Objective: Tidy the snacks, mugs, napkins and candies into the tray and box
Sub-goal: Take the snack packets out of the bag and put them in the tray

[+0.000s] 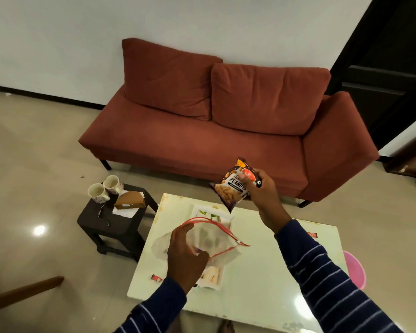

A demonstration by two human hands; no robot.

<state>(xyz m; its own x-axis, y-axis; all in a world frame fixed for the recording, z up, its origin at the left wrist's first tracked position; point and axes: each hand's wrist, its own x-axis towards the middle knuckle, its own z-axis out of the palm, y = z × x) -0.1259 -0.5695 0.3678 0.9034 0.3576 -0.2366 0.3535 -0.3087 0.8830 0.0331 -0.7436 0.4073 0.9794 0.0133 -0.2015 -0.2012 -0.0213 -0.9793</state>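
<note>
My right hand holds a dark packet of salted peanuts up above the far edge of the pale coffee table; another small packet shows behind it. My left hand grips a clear plastic bag with a red zip edge, held open over a white floral tray. Two white mugs and a wooden napkin holder with napkins stand on a dark side table to the left. Small red candies lie at the table's left edge and right side.
A red sofa stands behind the table against the white wall. A pink plastic item sits on the floor at the right. A wooden piece juts in at the lower left. A dark doorway is at the upper right.
</note>
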